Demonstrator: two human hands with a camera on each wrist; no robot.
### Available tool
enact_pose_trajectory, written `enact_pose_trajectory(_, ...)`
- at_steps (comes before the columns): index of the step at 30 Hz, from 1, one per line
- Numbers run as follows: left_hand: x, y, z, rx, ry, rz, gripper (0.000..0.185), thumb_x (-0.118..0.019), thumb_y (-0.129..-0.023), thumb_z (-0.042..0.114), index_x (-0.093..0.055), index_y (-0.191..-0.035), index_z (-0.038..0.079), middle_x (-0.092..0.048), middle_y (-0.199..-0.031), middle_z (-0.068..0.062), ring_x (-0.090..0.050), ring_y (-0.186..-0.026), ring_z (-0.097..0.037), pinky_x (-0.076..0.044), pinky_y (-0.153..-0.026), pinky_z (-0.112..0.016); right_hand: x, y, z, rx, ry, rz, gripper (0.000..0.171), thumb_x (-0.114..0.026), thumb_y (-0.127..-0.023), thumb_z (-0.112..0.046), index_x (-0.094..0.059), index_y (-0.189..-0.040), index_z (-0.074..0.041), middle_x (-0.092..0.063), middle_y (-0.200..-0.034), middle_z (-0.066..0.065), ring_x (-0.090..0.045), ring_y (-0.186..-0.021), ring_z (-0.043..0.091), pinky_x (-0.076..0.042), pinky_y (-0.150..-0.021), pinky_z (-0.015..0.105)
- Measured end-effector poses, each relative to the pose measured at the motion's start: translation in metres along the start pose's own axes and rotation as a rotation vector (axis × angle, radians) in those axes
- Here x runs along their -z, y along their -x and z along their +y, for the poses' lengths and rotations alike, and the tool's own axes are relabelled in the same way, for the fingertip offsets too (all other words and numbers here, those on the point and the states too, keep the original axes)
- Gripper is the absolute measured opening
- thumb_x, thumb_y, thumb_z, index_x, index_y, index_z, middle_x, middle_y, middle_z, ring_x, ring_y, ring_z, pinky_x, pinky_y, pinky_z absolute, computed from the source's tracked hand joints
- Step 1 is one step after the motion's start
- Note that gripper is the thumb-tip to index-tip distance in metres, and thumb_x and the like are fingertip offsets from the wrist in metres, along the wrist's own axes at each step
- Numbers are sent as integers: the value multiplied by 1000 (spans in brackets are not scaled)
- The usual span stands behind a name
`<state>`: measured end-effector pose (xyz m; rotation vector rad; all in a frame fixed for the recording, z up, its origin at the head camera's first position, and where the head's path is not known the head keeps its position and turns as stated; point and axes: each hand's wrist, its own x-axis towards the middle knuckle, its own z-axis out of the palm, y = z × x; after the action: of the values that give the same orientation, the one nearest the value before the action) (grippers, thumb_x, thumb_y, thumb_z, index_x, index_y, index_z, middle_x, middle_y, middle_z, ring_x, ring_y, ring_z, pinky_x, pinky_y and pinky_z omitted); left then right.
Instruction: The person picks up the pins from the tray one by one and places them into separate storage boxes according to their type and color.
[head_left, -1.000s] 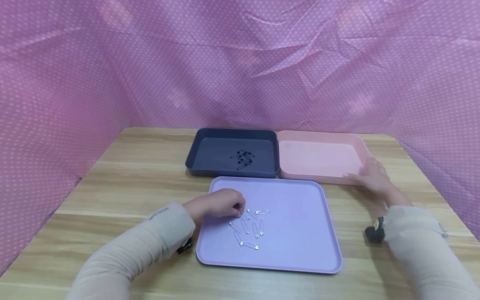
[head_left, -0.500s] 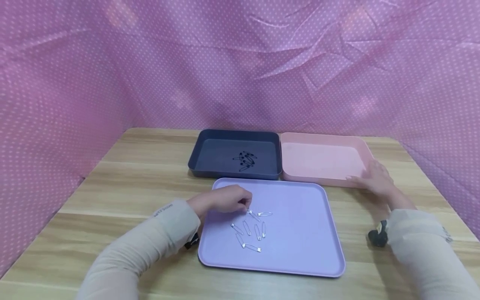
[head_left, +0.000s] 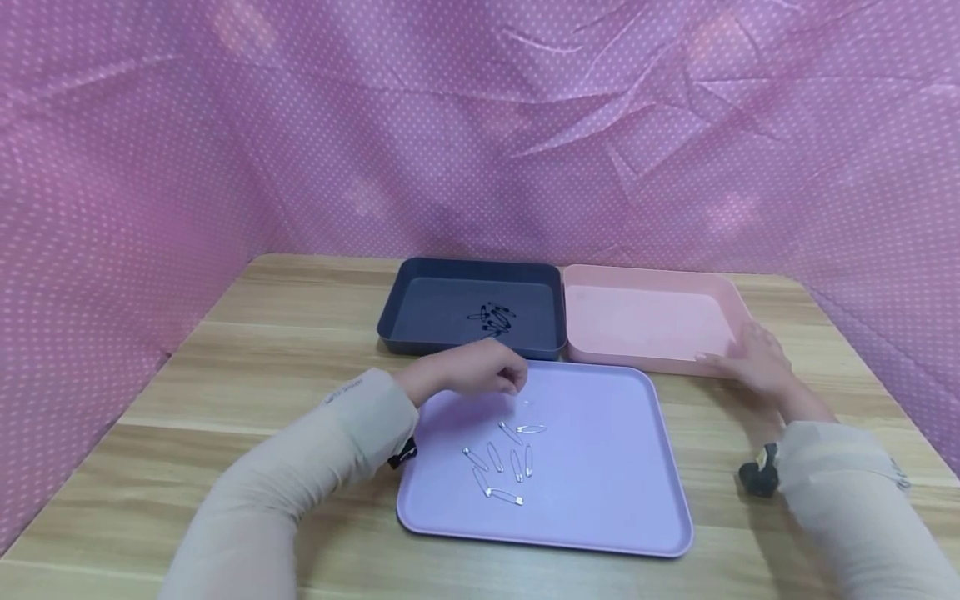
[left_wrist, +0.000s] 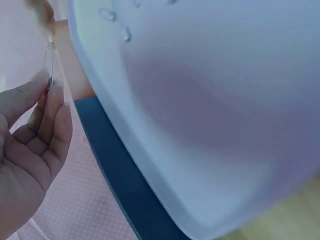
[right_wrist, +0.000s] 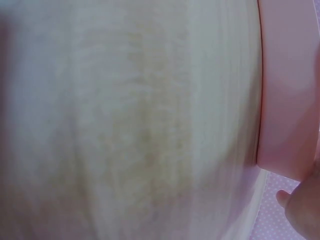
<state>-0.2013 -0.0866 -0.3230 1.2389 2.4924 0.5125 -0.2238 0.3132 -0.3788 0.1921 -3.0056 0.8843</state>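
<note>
On the light wooden table (head_left: 285,358), a flat lilac plastic tray (head_left: 600,467) fills the centre of the frame, with a dark blue bin (head_left: 420,312) and a pink bin (head_left: 645,321) above it. The right hand (head_left: 753,358) rests with relaxed fingers against the pink bin's near right corner. The left hand (head_left: 480,375) hovers over the lilac tray's upper left, pinching a small silver safety pin (left_wrist: 49,65) by its very end between thumb and fingertips; so slight a grip could let it slip back among the loose silver pins (head_left: 502,462).
</note>
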Motion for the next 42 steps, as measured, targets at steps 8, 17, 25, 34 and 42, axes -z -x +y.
enact_pose_trajectory(8, 9, -23, 3, -31, 37, 72, 6, -57, -83, 11, -61, -80, 9, -55, -75, 6, -48, -70, -6, -41, -66, -18, 0, 1, 1, -15, 5, -30, 101, -55, -78, -47, 4, -129, 16, 1, -130, 40, 3, -118, 53, 0, -91, 61)
enact_pose_trajectory(17, 14, -56, 1, 59, 89, 140, 7, -54, -85, 10, -60, -81, 11, -56, -78, 5, -48, -72, -8, -41, -65, -19, 2, 1, 0, 19, 12, -4, 98, -56, -78, -45, -1, -128, 19, -6, -129, 40, -1, -118, 53, 0, -92, 59)
enact_pose_trajectory(25, 8, -87, -1, 169, 162, 230, 5, -54, -85, 9, -59, -87, 10, -57, -84, 4, -51, -80, -6, -41, -71, -16, 2, 2, -2, -4, -25, -20, 101, -56, -78, -46, 5, -129, 16, 4, -132, 37, 7, -119, 51, 4, -92, 60)
enact_pose_trajectory(34, 0, -121, -3, 194, 215, 287, 5, -55, -84, 9, -58, -85, 12, -58, -88, 4, -51, -85, -6, -39, -75, -16, 2, 1, 2, -12, -25, -19, 101, -55, -79, -46, 8, -129, 15, 8, -132, 36, 10, -120, 49, 5, -92, 59)
enact_pose_trajectory(42, -11, -145, 1, 163, 271, 324, 6, -56, -82, 2, -59, -81, 8, -60, -85, 1, -52, -81, -7, -38, -68, -13, 0, 1, 2, -13, -34, -4, 102, -57, -77, -46, 7, -130, 14, 6, -132, 36, 9, -120, 49, 4, -91, 60)
